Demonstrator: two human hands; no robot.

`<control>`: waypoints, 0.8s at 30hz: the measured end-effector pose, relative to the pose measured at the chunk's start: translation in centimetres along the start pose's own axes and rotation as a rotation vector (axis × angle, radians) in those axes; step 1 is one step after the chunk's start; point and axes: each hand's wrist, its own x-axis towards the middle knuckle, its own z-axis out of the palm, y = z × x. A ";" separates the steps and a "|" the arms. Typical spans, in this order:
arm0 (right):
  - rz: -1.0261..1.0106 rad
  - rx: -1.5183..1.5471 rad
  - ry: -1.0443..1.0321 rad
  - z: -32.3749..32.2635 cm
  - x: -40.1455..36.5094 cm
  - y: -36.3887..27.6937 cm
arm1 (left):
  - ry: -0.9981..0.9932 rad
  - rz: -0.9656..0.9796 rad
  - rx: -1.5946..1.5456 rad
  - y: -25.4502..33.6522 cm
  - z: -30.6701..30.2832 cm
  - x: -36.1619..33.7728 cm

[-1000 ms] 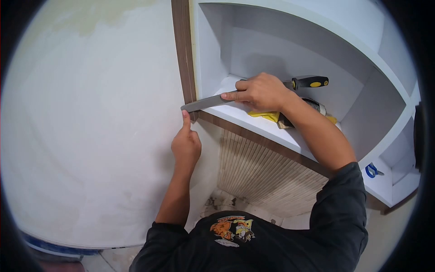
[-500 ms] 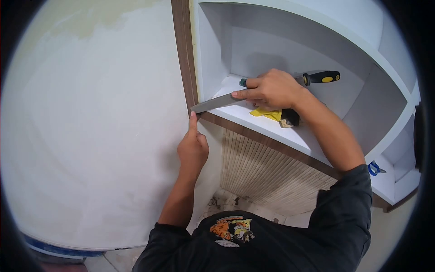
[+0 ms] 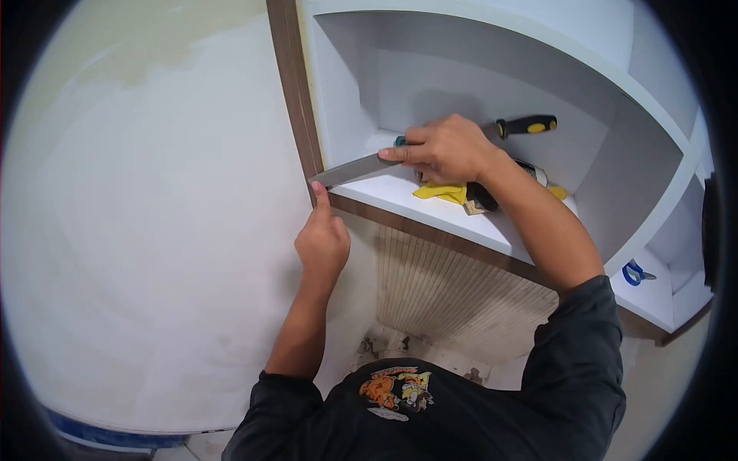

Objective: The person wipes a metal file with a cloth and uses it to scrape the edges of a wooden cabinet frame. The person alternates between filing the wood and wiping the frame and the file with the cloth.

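A flat metal file (image 3: 355,168) with a black and yellow handle (image 3: 530,125) lies slantwise over the front of a white shelf. My right hand (image 3: 447,150) grips its blade from above. The blade's far end rests at the corner where the upright brown wood strip (image 3: 297,92) meets the brown shelf edging (image 3: 407,224). My left hand (image 3: 323,238) is at that corner, its index finger stretched up against the file's tip and its other fingers curled in. Under my right hand, a yellow cloth (image 3: 440,192) sits on the shelf beside dark items partly hidden by my forearm.
Blue-handled scissors or pliers (image 3: 635,273) lie in the lower right compartment. A pale plastered wall (image 3: 154,230) fills the left side. Below the shelf is a ribbed panel (image 3: 438,284). A curved white frame (image 3: 538,42) arches over the compartment.
The file has shifted slightly back towards the left with both hands, and the whole view has moved a little. More of the items behind my right forearm now shows.
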 end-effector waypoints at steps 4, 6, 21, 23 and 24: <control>0.014 0.012 0.020 0.9 -1.6 -0.6 | -0.036 -0.043 -0.041 0.5 -0.3 -0.2; 0.024 0.019 0.024 1.3 -1.8 -0.5 | -0.042 -0.025 -0.010 0.3 -0.3 0.1; 0.065 0.022 0.016 0.4 0.5 -0.8 | 0.007 -0.095 -0.037 0.1 -1.5 2.3; 0.051 0.007 0.033 0.3 0.4 -0.8 | -0.023 -0.087 -0.056 0.2 -1.6 2.3; 0.031 0.021 0.054 0.7 0.1 -0.8 | -0.033 -0.055 -0.073 0.2 -1.2 1.2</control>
